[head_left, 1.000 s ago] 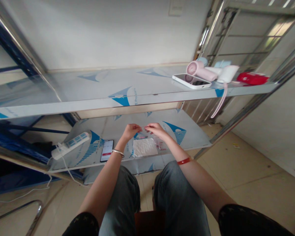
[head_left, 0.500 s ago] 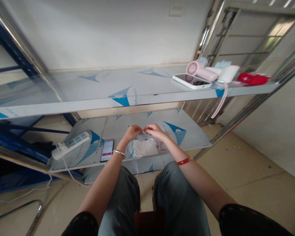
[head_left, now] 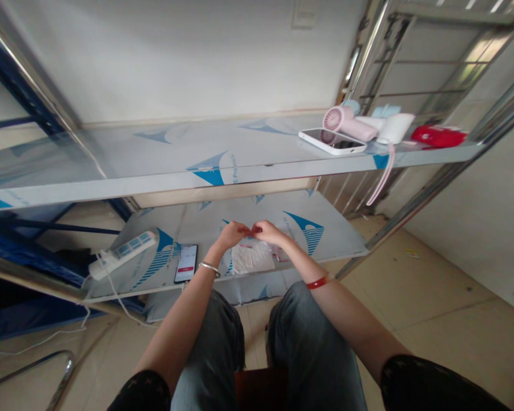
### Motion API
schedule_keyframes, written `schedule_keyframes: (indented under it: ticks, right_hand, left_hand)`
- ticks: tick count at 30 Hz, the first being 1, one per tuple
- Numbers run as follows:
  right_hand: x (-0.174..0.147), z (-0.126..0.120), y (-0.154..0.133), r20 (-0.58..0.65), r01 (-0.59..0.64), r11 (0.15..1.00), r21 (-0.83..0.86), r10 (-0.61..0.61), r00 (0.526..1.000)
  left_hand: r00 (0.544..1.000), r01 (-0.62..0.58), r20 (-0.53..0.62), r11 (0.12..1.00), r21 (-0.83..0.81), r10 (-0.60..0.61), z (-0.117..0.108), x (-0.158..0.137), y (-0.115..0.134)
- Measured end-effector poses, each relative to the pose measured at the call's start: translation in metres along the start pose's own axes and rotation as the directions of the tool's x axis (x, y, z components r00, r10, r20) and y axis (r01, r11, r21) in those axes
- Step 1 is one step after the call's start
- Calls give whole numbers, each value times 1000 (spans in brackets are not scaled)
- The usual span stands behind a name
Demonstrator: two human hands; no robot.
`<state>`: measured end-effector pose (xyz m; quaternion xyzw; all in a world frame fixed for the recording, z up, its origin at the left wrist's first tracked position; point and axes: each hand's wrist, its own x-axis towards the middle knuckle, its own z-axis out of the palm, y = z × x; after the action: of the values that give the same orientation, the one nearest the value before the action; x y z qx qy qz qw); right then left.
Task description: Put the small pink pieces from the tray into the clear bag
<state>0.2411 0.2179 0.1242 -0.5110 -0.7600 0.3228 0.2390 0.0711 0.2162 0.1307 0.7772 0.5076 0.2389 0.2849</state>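
Over the lower shelf [head_left: 205,228], my left hand [head_left: 235,233] and my right hand [head_left: 266,232] meet with their fingertips pinched together. Whatever lies between the fingers is too small to make out. Just below them on the shelf is a crumpled white sheet, like tissue or thin cloth [head_left: 252,258]. A clear plastic piece with pink-red marks [head_left: 280,253] lies at its right, partly behind my right wrist. To the left of my left wrist rests a phone with a lit screen [head_left: 185,264].
A white power strip [head_left: 124,254] with a trailing cable lies at the shelf's left end. On the upper shelf [head_left: 154,160], whose edge runs ahead of my hands, are a white-framed phone [head_left: 332,141], a pink handheld fan [head_left: 351,124], a white object with a strap [head_left: 394,128] and a red pouch [head_left: 439,136].
Both hands have come slightly closer together, fingertips now touching, and sit a little lower. The things on the shelves have stayed in place.
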Motion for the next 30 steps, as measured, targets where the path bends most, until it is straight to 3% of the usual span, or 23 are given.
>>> schedule_keyframes:
  ticks: [6,12,19,26,30]
  right_hand:
    - [-2,2,1,45,-15,989,-149,22,999]
    - [1,11,1,94,32,985,-170,-16,995]
    - [3,22,8,124,56,996,-74,-46,991]
    - [-4,24,12,169,51,950,-307,2,986]
    - [-7,21,11,158,10,954,-301,40,987]
  left_hand:
    - [993,-45,113,974,223,20,4,-2,8]
    - [990,-12,126,871,492,-57,14,-3,8]
    - [981,15,155,841,542,-117,15,-5,11]
    - [984,29,137,852,523,-117,16,-10,15]
    - [979,44,153,873,485,-134,17,-11,17]
